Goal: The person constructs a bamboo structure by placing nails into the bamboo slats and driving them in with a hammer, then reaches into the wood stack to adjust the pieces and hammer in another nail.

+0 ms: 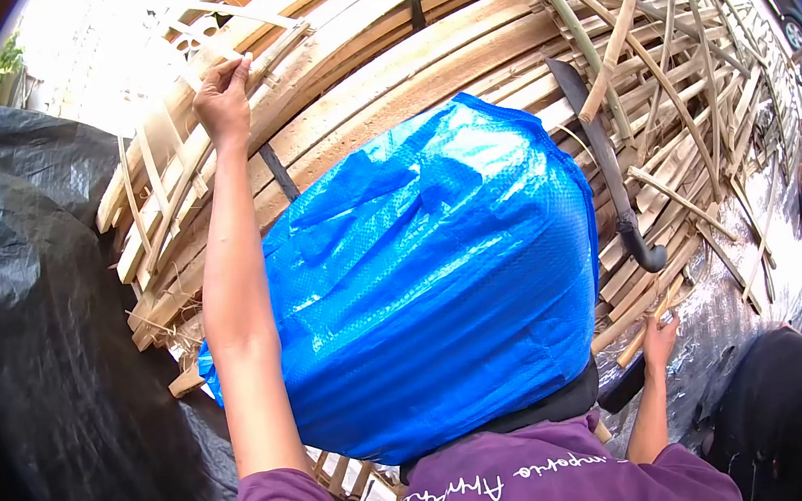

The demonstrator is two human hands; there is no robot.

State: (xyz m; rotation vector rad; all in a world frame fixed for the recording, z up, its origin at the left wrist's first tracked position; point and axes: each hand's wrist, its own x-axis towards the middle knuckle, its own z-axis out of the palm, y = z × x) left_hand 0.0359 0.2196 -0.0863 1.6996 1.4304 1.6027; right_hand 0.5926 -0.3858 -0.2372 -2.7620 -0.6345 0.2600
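Observation:
My left hand [225, 103] is raised at the upper left over the wooden slats, its fingers pinched together. Whatever lies between its fingertips is too small and too bright to make out. At the lower right my right hand [661, 339] is closed around a slim wooden stick [632, 348], beside a dark flat object [623, 388]. Between my arms a blue woven plastic sheet [442, 275] covers my lap. A machete [604, 154] with a dark blade and hooked handle lies on the wood to the right of the sheet.
Long bundled wooden slats [403, 67] lie ahead of me. Loose thin strips [684, 78] are heaped at the upper right. A black tarp [49, 304] hangs on the left. Silvery sheeting [710, 356] and dark fabric [788, 406] are at the lower right.

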